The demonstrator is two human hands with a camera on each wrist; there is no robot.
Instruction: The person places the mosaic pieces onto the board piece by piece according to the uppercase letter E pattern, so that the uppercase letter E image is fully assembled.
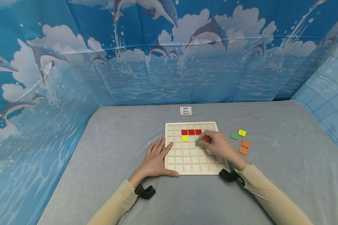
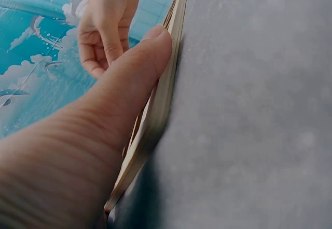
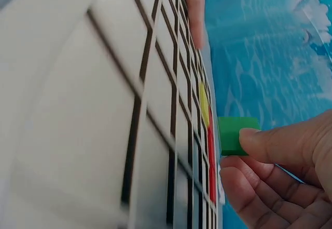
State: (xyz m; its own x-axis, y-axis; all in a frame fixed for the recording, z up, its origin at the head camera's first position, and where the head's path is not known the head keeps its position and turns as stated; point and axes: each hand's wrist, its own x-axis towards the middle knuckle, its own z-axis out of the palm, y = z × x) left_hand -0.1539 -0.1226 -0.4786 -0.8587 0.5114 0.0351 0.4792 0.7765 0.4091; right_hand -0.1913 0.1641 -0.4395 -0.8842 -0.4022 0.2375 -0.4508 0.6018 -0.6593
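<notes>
A wooden grid board (image 1: pixel 183 160) lies on the grey cloth. My left hand (image 1: pixel 155 160) rests at its left edge with straight, spread fingers, the thumb by the near left corner. Between thumb and fingers, my right hand (image 1: pixel 215 143) pinches a green square tile (image 3: pixel 231 135); in the right wrist view the tile stands just off the grid surface. Three red tiles (image 1: pixel 191 132) sit side by side in a row of cells. A yellow tile (image 1: pixel 185 138) lies directly below the leftmost red one. My right fingers hide a few cells to the right.
To the right of the board lie a loose green tile (image 1: pixel 234 136), a yellow tile (image 1: pixel 242 133) and two orange tiles (image 1: pixel 245 144). A small printed pattern card (image 1: pixel 186 111) lies beyond the board. A dolphin-print curtain (image 1: pixel 163 84) hangs behind the table.
</notes>
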